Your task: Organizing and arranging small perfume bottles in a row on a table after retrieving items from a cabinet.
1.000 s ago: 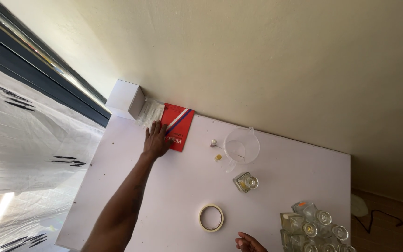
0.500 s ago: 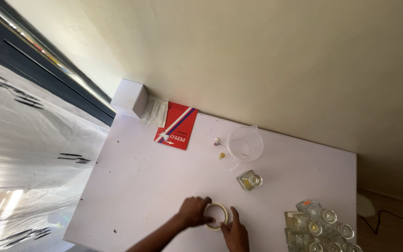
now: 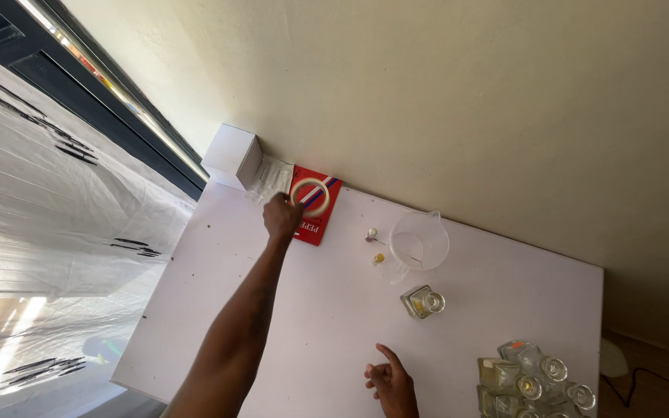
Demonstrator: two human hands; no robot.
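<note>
A white table [image 3: 334, 310] stands against a cream wall [image 3: 466, 93], and everything else is placed from that table. At its far corner by the wall sits a white box [image 3: 232, 155], with a clear plastic packet [image 3: 271, 179] just beside it. Next along the wall edge lies a red packet [image 3: 320, 215]. Nearer the table's middle stands a clear plastic jug [image 3: 418, 241], with a square glass bottle [image 3: 421, 301] a little nearer the person. A cluster of small glass bottles [image 3: 532, 379] fills the table's near right corner. The left hand [image 3: 282, 217] reaches out to the red packet, fingers closed around a roll of tape [image 3: 310, 193] held over it. The right hand [image 3: 389, 381] rests at the table's near edge, holding nothing, forefinger out and the other fingers curled.
</note>
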